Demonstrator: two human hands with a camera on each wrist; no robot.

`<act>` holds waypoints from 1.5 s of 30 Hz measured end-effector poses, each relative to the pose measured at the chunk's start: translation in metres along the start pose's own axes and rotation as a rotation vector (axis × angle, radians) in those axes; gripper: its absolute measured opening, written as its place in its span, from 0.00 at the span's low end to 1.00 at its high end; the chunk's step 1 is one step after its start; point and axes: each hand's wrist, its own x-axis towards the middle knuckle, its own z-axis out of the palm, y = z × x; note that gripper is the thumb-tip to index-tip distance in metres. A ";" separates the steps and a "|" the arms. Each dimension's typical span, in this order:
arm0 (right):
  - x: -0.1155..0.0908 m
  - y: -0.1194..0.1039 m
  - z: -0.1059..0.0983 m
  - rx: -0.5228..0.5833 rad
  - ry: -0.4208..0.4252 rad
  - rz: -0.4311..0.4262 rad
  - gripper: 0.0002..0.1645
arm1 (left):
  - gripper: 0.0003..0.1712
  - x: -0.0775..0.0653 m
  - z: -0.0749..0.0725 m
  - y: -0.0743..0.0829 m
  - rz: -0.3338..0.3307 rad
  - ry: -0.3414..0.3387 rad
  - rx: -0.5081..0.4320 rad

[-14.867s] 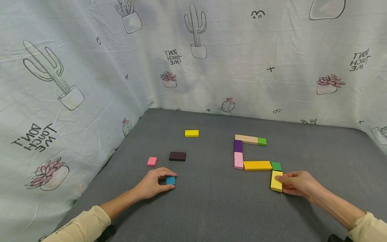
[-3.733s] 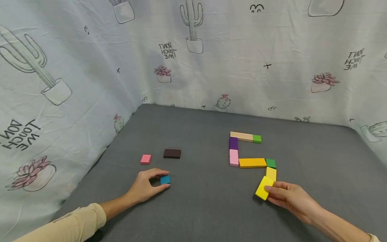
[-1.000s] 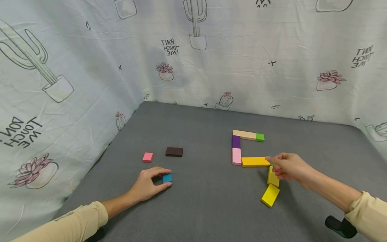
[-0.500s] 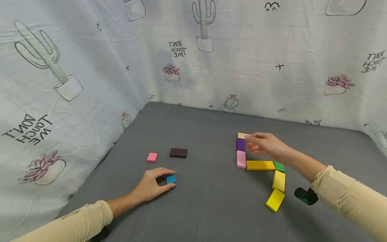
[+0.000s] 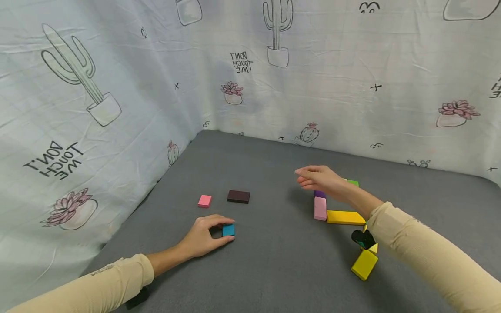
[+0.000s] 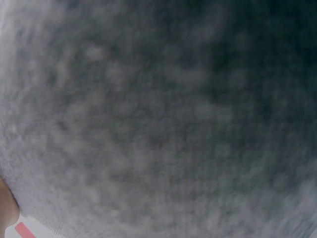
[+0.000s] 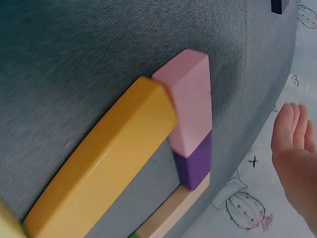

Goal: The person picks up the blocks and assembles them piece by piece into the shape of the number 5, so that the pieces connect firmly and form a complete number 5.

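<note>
My left hand (image 5: 201,238) pinches a small blue block (image 5: 228,230) on the grey table between thumb and fingers. My right hand (image 5: 322,179), holding nothing, is in the air over the left side of a joined row of blocks, its fingers loosely bent. Below it in the head view are a purple block (image 5: 319,194), a light pink block (image 5: 320,208) and an orange block (image 5: 346,218). A beige block (image 7: 173,208) shows in the right wrist view. At the row's near end a bright yellow block (image 5: 365,265) lies askew; the sleeve partly covers a pale yellow one.
A dark brown block (image 5: 238,196) and a small pink block (image 5: 205,201) lie apart on the left of the grey table (image 5: 274,269). A light green block (image 5: 353,183) ends the row's far side. White printed cloth (image 5: 332,87) stands behind and at left.
The bright yellow block came from the back left to the row's near end, where the right hand let go. That hand has since swept away and left over the row. The left hand keeps its hold.
</note>
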 end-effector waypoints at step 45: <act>0.084 0.002 0.133 -0.272 0.123 -0.139 0.20 | 0.20 0.000 -0.001 -0.001 -0.053 -0.029 -0.043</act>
